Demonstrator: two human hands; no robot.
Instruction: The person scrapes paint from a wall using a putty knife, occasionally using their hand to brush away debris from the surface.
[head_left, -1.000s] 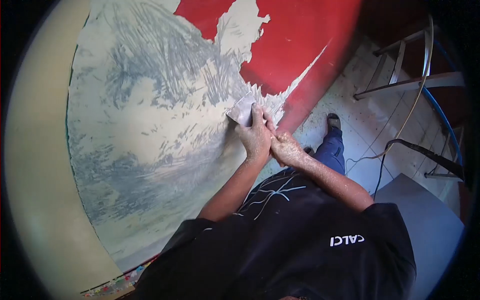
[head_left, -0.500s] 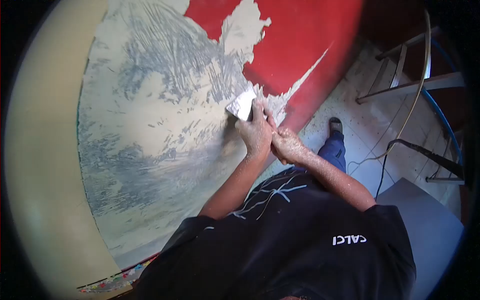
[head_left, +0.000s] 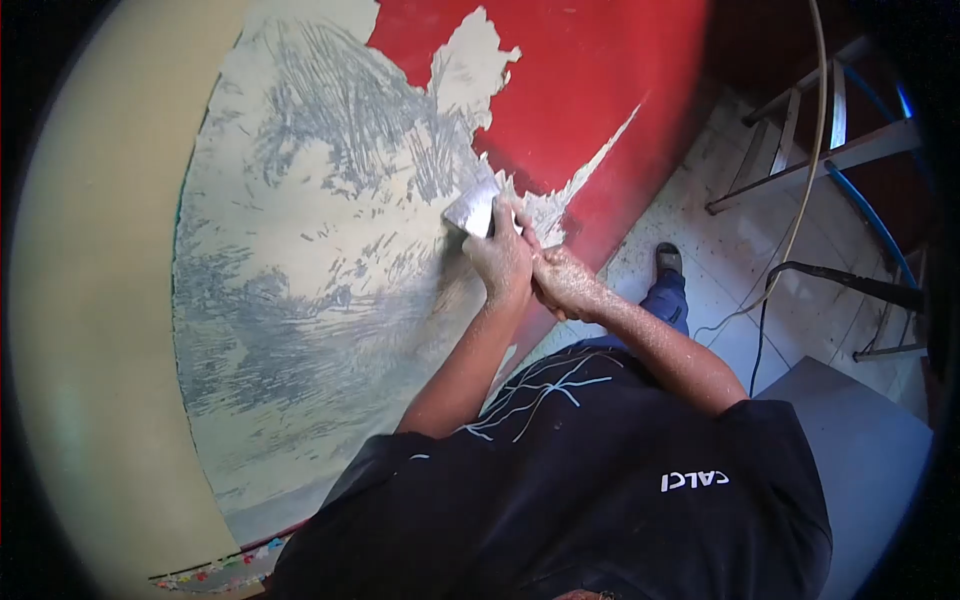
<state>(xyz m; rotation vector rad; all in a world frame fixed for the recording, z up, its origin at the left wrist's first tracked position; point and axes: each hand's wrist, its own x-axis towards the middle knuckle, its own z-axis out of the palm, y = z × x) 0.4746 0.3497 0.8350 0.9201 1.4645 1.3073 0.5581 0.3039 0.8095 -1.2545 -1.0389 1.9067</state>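
Observation:
Both of my hands are on one scraper with a broad, flat metal blade (head_left: 470, 207), which lies against a large surface (head_left: 300, 220) of patchy cream and grey. My left hand (head_left: 503, 262) is closed around the tool just behind the blade, its thumb and fingers near the metal. Behind and to the right, my right hand (head_left: 572, 284) is closed at the handle end, pressed close to the left. Most of the handle is hidden by the fingers. Pale dust covers both hands and forearms. Red coating (head_left: 570, 100) with a ragged edge begins just beyond the blade.
A plain cream band (head_left: 100, 300) borders the scraped area at left. A stepladder (head_left: 800, 170) stands on the tiled floor (head_left: 730, 250) at right, with a pale hose (head_left: 812, 150) and a dark cable (head_left: 850, 300). A grey panel (head_left: 845, 440) is at lower right. Thin strands (head_left: 550, 385) lie on the black shirt.
The view has shifted slightly over the surface. The scraper and both hands sit a little further left in the picture, with the same grip.

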